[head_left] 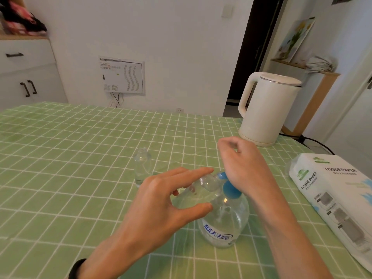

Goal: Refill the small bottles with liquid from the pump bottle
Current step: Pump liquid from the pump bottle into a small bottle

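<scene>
Left hand (161,200) is closest, pinching a tilted small bottle (203,185) between thumb and fingers, right up by the pump. Green checked surface (80,158) under everything, tissue pack (340,198) lying at the right edge, white kettle (265,109) behind it. Clear pump bottle (223,224) stands up front; right hand (243,166) rests its heel on the blue pump head (229,191), fingers loosely curled, holding nothing. Spare bottle (142,166) stands upright further back.

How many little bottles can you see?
2. One bottle stands on the table; the left hand holds the other bottle at the pump. Something clear by the tissue pack may be a third.
</scene>
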### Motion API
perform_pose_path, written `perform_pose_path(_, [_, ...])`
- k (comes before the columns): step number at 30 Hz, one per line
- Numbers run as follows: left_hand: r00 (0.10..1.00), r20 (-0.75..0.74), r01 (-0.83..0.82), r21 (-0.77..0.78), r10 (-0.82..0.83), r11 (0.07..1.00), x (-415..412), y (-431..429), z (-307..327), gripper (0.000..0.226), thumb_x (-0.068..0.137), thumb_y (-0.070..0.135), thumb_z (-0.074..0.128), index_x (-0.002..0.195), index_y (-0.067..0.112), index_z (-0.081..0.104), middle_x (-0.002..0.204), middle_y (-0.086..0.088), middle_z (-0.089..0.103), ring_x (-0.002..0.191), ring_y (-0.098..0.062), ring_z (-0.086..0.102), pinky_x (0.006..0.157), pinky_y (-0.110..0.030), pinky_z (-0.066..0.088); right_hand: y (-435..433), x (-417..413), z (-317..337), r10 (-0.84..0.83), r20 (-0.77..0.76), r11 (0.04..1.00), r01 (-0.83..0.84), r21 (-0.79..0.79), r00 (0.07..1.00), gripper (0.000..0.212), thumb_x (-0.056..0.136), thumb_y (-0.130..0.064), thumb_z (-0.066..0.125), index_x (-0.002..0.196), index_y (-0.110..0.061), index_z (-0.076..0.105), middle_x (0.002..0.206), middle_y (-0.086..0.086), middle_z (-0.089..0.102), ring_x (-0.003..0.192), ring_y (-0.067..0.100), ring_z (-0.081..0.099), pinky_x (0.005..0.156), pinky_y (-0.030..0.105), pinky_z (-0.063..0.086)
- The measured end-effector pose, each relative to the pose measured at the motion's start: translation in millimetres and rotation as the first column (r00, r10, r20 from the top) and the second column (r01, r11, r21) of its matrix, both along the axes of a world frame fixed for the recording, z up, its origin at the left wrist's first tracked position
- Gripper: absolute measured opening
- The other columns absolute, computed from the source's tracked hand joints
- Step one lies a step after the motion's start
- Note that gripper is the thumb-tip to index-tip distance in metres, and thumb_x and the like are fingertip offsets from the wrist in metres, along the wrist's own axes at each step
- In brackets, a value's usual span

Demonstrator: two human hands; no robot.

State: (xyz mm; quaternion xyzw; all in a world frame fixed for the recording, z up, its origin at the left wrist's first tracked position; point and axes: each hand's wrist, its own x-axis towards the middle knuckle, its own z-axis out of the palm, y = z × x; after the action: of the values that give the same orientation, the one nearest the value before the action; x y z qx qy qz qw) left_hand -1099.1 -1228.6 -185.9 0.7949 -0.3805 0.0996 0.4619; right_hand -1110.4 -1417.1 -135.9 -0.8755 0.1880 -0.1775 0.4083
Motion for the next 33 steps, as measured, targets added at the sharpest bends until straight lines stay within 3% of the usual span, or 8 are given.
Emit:
perform_pose_path(7, [1.0, -0.005, 0.001, 0.002, -0.001, 1.0, 2.6, -0.5, -3.1, 0.059, 0.078, 0.052, 0.08, 0.135, 0.048, 0.066, 0.101, 0.031, 0.073, 0.095, 0.0, 0.069, 0.076, -0.012, 0.048, -0.9, 3.7, -3.8, -0.001, -0.043, 0.998, 0.003, 0.066, 0.999, 0.03, 0.108, -0.033, 0.046, 0.128, -0.033, 0.068, 0.069, -0.018, 0.054, 0.061, -0.011, 0.051, 0.055, 0.012, 0.031])
perform_pose_path(11, [1.0, -0.001, 0.002, 0.005, -0.002, 1.0, -0.7, -0.2, -2.5, 0.059, 0.078, 0.055, 0.077, 0.135, 0.049, 0.066, 0.102, 0.029, 0.073, 0.094, -0.002, 0.068, 0.075, -0.014, 0.049, -0.2, 1.6, -5.2, 0.016, -0.044, 0.997, -0.013, 0.074, 0.999, 0.034, 0.108, -0.034, 0.045, 0.136, -0.031, 0.064, 0.074, -0.019, 0.054, 0.063, -0.005, 0.049, 0.059, 0.016, 0.032])
perform_pose_path(20, [1.0, 0.008, 0.002, -0.004, -0.002, 1.0, -0.2, -0.6, -1.0, 0.059, 0.078, 0.055, 0.077, 0.136, 0.049, 0.065, 0.107, 0.029, 0.074, 0.097, -0.004, 0.069, 0.076, -0.012, 0.049, 1.4, 0.4, -1.0, 0.012, 0.007, 0.998, -0.012, 0.058, 1.0, 0.03, 0.106, -0.039, 0.046, 0.129, -0.035, 0.065, 0.076, -0.018, 0.064, 0.06, -0.003, 0.052, 0.061, 0.016, 0.033])
perform_pose_path(23, [1.0, 0.004, 0.009, -0.004, -0.009, 1.0, 2.6, -1.0, -2.7, 0.059, 0.078, 0.052, 0.079, 0.135, 0.048, 0.065, 0.104, 0.029, 0.074, 0.096, -0.004, 0.069, 0.076, -0.013, 0.049, 0.1, 2.9, -1.9, 0.003, -0.01, 0.997, -0.003, 0.074, 1.0, 0.027, 0.107, -0.038, 0.047, 0.126, -0.036, 0.066, 0.072, -0.02, 0.06, 0.064, -0.014, 0.06, 0.057, 0.014, 0.033])
perform_pose_path(27, [1.0, 0.004, 0.002, 0.008, -0.002, 1.0, 2.8, 0.1, -3.7, 0.059, 0.078, 0.054, 0.078, 0.135, 0.05, 0.065, 0.103, 0.032, 0.072, 0.095, 0.002, 0.067, 0.076, -0.012, 0.048, 0.2, 4.1, -4.9, 0.027, -0.047, 0.994, -0.021, 0.111, 0.999, 0.034, 0.109, -0.034, 0.046, 0.136, -0.03, 0.066, 0.101, -0.024, 0.063, 0.078, -0.008, 0.055, 0.071, 0.015, 0.036])
perform_pose_path(30, [1.0, 0.005, -0.001, 0.012, 0.001, 1.0, -0.3, -0.2, -3.1, 0.059, 0.078, 0.057, 0.076, 0.135, 0.05, 0.064, 0.104, 0.031, 0.072, 0.096, 0.0, 0.068, 0.076, -0.012, 0.049, 0.3, 1.9, -5.9, 0.016, -0.034, 0.994, -0.013, 0.104, 0.999, 0.031, 0.108, -0.035, 0.045, 0.132, -0.031, 0.065, 0.083, -0.026, 0.057, 0.069, -0.007, 0.05, 0.062, 0.015, 0.032])
perform_pose_path(33, [1.0, 0.014, -0.001, -0.001, 0.001, 1.0, -0.3, -1.0, -2.9, 0.059, 0.078, 0.055, 0.077, 0.135, 0.049, 0.065, 0.108, 0.032, 0.073, 0.098, -0.003, 0.069, 0.076, -0.012, 0.049, 0.3, 2.1, -4.7, 0.008, -0.006, 0.997, -0.008, 0.081, 1.0, 0.027, 0.108, -0.038, 0.046, 0.124, -0.032, 0.066, 0.074, -0.016, 0.061, 0.064, -0.004, 0.053, 0.061, 0.018, 0.034])
